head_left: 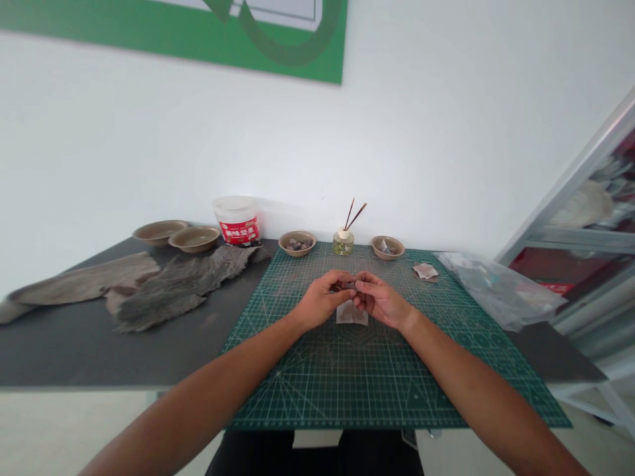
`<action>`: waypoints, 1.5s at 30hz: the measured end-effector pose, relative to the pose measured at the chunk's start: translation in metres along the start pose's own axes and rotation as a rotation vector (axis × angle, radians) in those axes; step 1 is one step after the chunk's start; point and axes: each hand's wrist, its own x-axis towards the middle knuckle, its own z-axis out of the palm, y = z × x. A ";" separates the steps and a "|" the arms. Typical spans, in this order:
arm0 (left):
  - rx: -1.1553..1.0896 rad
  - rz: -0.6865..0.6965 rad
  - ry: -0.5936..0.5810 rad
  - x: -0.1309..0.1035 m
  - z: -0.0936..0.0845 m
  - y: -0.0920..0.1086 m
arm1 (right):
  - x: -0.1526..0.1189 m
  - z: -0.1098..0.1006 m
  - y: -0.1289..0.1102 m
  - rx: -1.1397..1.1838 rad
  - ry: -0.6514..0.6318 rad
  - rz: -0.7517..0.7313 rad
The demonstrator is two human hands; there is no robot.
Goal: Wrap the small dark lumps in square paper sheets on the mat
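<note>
Above the middle of the green cutting mat (317, 396), my left hand (325, 297) and my right hand (381, 301) meet fingertip to fingertip. Both are closed in a pinch on one small dark brown lump (350, 286), mostly covered by the fingers. Just below them, a small pale square sheet (352, 315) lies on the mat, its far part hidden by the hands. Beyond, a bowl of brown lumps (297, 235) stands to the left. A second bowl (395, 252) on the right holds lumps and pale wrapped pieces.
A reed diffuser (343, 242) stands between the bowls. Small pale sheets (425, 271) and a clear plastic bag (506, 291) lie right. Leftward are a white tub with a red label (238, 221), two brown bowls (194, 239) and grey-brown cloths (169, 291). A metal shelf (570, 244) borders the right side.
</note>
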 end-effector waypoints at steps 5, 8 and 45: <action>-0.159 -0.078 0.016 0.005 0.006 -0.006 | 0.000 0.003 0.000 -0.134 0.029 -0.014; -0.196 -0.129 0.057 0.009 0.004 -0.007 | 0.000 0.001 -0.002 -0.307 0.071 -0.051; -0.143 -0.257 0.122 0.033 -0.010 -0.032 | -0.006 -0.140 -0.028 -1.637 0.658 0.117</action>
